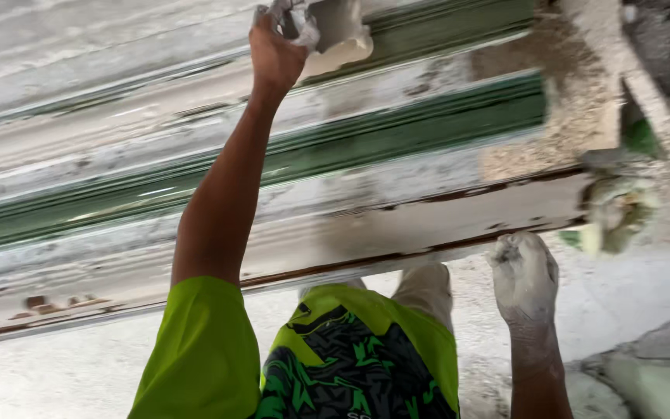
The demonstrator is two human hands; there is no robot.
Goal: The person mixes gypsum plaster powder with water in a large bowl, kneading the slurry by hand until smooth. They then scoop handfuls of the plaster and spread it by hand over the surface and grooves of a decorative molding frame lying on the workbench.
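The left hand point(277, 46) is closed round a pale, plaster-caked pad point(339, 35) pressed to the top of the moulding point(335, 147), a long ridged piece in worn green and dusty white. Below its lower edge, the powder-coated right hand point(523, 275) is fisted; whether it grips anything is unclear. Dusty floor point(79, 372) lies beneath.

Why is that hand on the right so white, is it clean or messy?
Messy. The right hand is coated in pale grey-white plaster or dust to the wrist, resting against the long moulded form.

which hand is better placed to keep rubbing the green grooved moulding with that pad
Left. The left hand already grips the pale pad against the green moulding. The right hand, coated in white dust, hangs low by the bottom edge, holding nothing visible.
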